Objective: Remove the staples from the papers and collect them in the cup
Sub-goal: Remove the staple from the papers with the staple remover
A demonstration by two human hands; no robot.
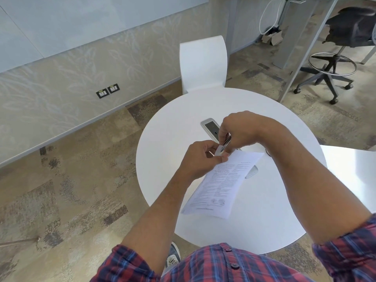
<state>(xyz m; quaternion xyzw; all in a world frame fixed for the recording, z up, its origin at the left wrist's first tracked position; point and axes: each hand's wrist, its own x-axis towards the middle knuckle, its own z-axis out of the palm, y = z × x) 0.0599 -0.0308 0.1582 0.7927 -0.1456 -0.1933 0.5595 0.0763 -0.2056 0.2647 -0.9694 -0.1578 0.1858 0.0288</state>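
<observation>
A stapled set of printed papers (221, 180) hangs above the round white table (264, 210), its top corner lifted and its lower edge near the table's front. My left hand (200, 158) pinches that top corner, folded over. My right hand (238, 131) grips a small metal staple remover (225, 142) whose tip meets the pinched corner. A curved white rim behind my right wrist, perhaps the cup (253, 148), is mostly hidden. No loose staples can be made out.
A silver power outlet panel (210, 127) is set in the table's middle, partly behind my hands. One white chair (203, 64) stands at the far side, another white seat (350, 176) at the right. A black stool (333, 66) is beyond.
</observation>
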